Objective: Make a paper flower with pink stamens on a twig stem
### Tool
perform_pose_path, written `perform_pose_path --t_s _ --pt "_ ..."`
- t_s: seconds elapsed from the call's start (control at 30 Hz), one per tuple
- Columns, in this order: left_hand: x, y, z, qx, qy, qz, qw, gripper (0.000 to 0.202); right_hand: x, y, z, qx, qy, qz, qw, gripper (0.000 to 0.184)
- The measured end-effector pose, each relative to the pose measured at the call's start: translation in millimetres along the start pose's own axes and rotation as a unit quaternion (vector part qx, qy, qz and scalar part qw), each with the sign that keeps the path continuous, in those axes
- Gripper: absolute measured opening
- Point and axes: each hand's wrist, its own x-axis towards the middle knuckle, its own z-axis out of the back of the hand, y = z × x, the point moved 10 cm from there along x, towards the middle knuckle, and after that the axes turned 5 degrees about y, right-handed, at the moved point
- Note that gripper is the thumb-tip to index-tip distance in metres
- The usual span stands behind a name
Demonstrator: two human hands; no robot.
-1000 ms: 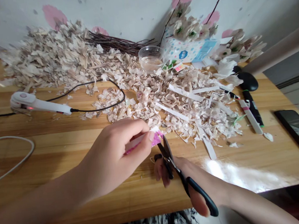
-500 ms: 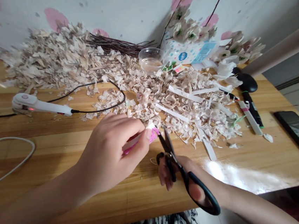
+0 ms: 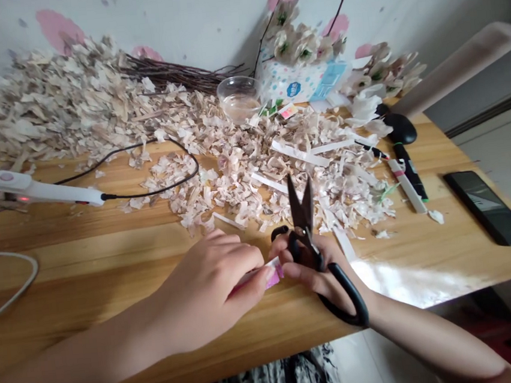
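Note:
My left hand (image 3: 221, 282) pinches a small piece of pink and white paper (image 3: 274, 273) between thumb and fingers, just above the front part of the wooden table (image 3: 160, 231). Black-handled scissors (image 3: 302, 211) hang in my right hand (image 3: 321, 263), the blades parted and pointing away from me. My right thumb passes through the larger handle loop. My right fingertips are close to the end of the pink piece; whether they touch it I cannot tell. Beyond both hands lies a spread of pale dried petals (image 3: 227, 176) with white paper strips (image 3: 299, 153) on top.
A white corded tool (image 3: 42, 189) with a red light lies at left, its black cable looping into the petals. At the back are a bundle of twigs (image 3: 176, 72), a clear bowl (image 3: 238, 100) and a tissue box (image 3: 294, 82). A phone (image 3: 487, 208) lies at right.
The scissors have moved away from the pink paper and now point forward, blades wider apart. My right fingers have come up beside the paper. The whole view has shifted.

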Motion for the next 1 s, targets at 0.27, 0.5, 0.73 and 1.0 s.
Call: perform_pose_path --t_s 0.27,0.5,0.73,1.0 --pt "0.9 4.4 -7.7 0.000 0.012 0.020 1.000 0.025 0.5 -11.5 -1.6 0.050 -0.003 -0.041 0.998 0.023" --pt "0.4 6.7 0.4 0.000 0.009 0.038 0.999 0.021 0.4 -7.4 7.2 0.043 -0.036 0.025 0.998 0.032" --pt "-6.4 15.0 40.9 0.032 -0.086 0.064 0.994 0.023 -12.0 -1.1 -14.0 0.036 0.102 0.090 0.990 0.075" --pt "-18.6 24.7 69.8 0.047 -0.190 0.117 0.974 0.020 -19.4 -9.5 -43.3 -0.024 0.230 -0.018 0.973 0.078"
